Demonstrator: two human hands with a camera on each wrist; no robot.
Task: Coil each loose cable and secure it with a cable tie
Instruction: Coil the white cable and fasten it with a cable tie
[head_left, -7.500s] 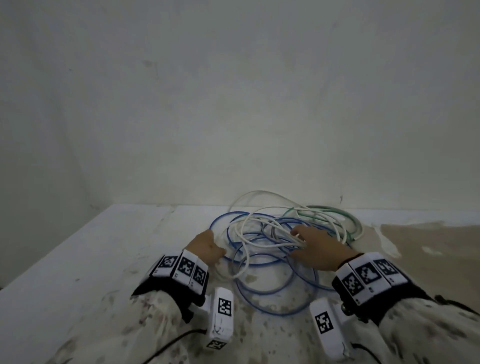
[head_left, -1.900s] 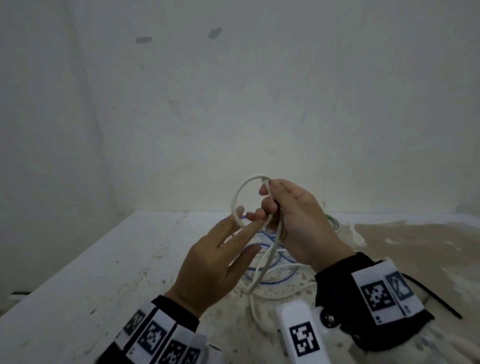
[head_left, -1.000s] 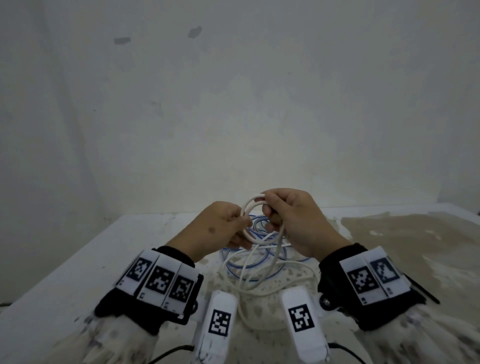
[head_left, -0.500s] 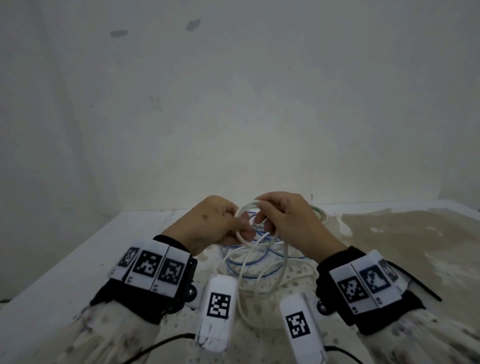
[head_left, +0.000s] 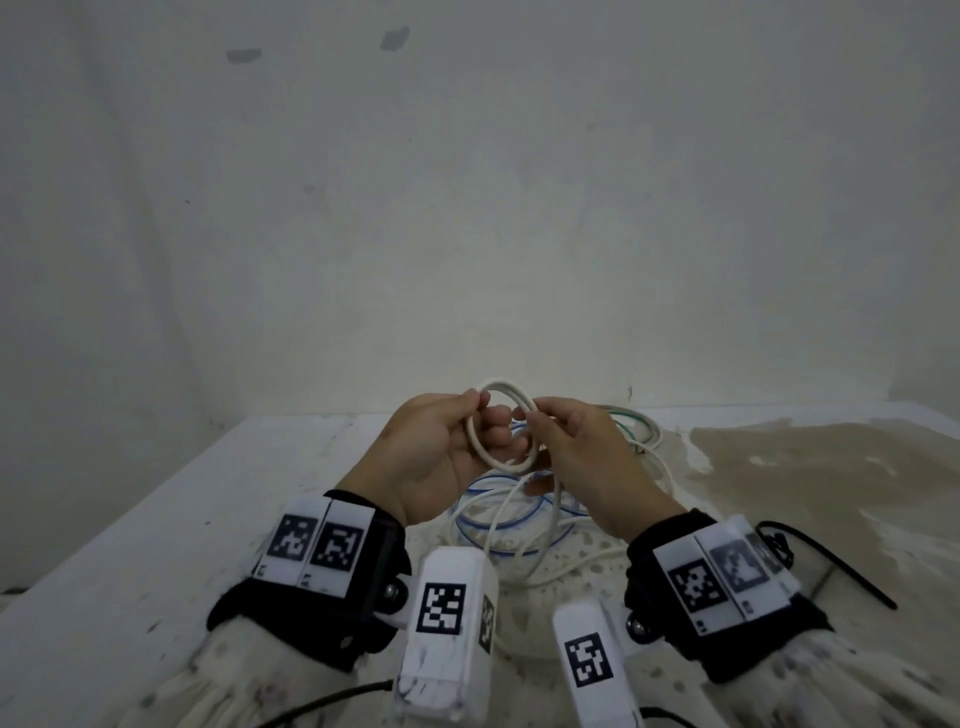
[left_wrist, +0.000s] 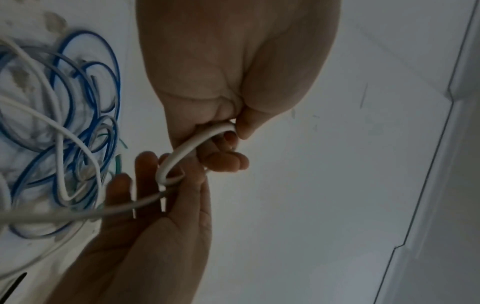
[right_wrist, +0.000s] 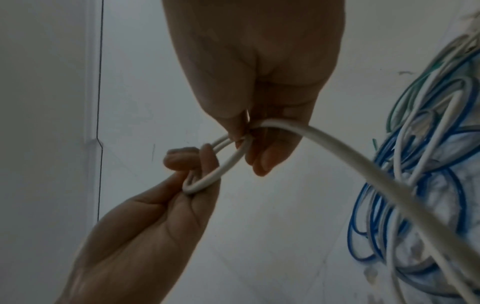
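Cable loop (head_left: 501, 430) above tangle (head_left: 519, 525), perhaps on table (head_left: 156, 545).

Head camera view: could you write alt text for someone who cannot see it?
Two hands, left and right, hold a small white cable coil above a table. Blue cable and green cable lie tangled beneath.

Stained white tabletop (head_left: 156, 519) beneath the hands, brown patch (head_left: 831, 493) to their right, scuffed pale wall (head_left: 467, 208) beyond them.

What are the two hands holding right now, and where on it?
Both hold the white cable, at its small coiled loop. The left hand pinches the loop's left side; the right hand pinches its right side. The rest trails down to the table.
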